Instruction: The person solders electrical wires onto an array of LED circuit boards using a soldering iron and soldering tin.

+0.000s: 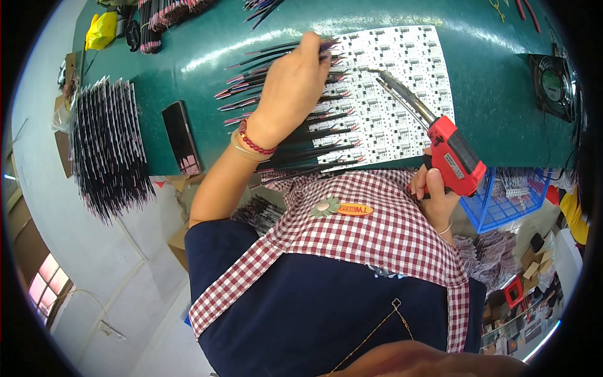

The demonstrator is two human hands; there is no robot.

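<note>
My left hand (292,91) reaches over a white circuit board panel (402,94), its fingers closed on a dark wire lead (326,46) near the panel's far left corner. Several black wire leads (326,133) lie in a row along the panel's left edge, their red and white ends pointing left. In my right hand (434,190) is a red and black soldering gun (455,157), gripped by its handle. Its long metal nose slants up and left over the panel, the tip close to a row of small parts. Whether the tip touches the board I cannot tell.
A phone (181,137) lies left on the green table (207,81). Beyond it, a thick stack of wired strips (108,144) hangs over the edge. Wire bundles (160,19) sit at the back. A small black fan (553,87) stands right, above a blue crate (505,200).
</note>
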